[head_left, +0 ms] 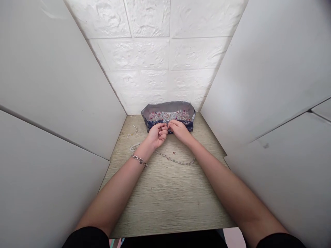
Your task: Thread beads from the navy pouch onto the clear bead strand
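Note:
My left hand (157,135), palm turned up and fingers curled, pinches at the front rim of a dark blue bag (169,130) whose top gapes wide. Close beside it, my right hand (179,130) pinches with thumb and forefinger. Whatever is between the fingertips is too small to make out. Inside the bag lie many small pink, clear and dark red beads (169,115). A strand of pale beads (178,162) curves over the table below my hands, and its coiled left part (133,147) is partly hidden by my left forearm.
A short string of white beads (133,131) lies on the wood-grain table (165,199), left of the bag. A small reddish bit (173,153) rests near the strand. Grey-white panels (64,86) enclose both sides, and a white brick-patterned wall (155,51) stands behind.

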Motion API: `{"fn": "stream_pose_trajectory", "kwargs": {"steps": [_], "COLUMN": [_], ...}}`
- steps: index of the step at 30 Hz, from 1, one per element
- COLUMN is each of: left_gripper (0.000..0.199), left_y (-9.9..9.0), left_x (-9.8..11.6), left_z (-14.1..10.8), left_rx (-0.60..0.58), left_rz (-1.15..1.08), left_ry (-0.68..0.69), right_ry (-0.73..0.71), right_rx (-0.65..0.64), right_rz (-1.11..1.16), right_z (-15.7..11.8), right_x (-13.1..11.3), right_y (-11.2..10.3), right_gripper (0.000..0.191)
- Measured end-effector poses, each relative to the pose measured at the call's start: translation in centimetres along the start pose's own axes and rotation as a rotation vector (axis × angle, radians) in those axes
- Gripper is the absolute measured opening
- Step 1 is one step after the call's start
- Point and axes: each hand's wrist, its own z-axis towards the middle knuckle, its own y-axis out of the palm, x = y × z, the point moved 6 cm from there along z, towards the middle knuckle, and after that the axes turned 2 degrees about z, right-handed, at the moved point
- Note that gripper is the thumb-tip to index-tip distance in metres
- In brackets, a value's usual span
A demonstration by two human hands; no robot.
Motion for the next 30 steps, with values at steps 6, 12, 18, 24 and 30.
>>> {"fn": "stream_pose_trajectory", "kwargs": {"steps": [6, 12, 18, 24, 30], "left_gripper": [0.012, 0.017, 0.013, 0.017, 0.027], "left_y": [0.0, -0.1, -0.5, -0.6, -0.7], "left_x": [0.7, 0.6, 0.8, 0.7, 0.2], "left_z": [0.0, -0.2, 0.0, 0.4, 0.5], "left_rx": [-0.023, -0.034, -0.029, -0.029, 0.007], "left_rz": [0.061, 0.061, 0.119, 0.132, 0.223], "left_ry": [0.047, -0.018, -0.018, -0.001, 0.007], "right_ry": [-0.077, -0.131, -0.178, -0.231, -0.239], "right_rx": [0.17, 0.351, 0.269, 0.316, 0.339], "right_rz": [-0.013, -0.205, -0.238, -0.264, -0.266], "right_z": [-1.1, -2.1, -2.0, -2.0, -2.1], "right_x": [-0.8, -1.7, -1.2, -1.2, -1.3], "right_y": [-0.4, -1.5, -1.0, -1.0, -1.1], "right_gripper": [0.031, 0.031, 0.025, 0.026, 0.026]}}
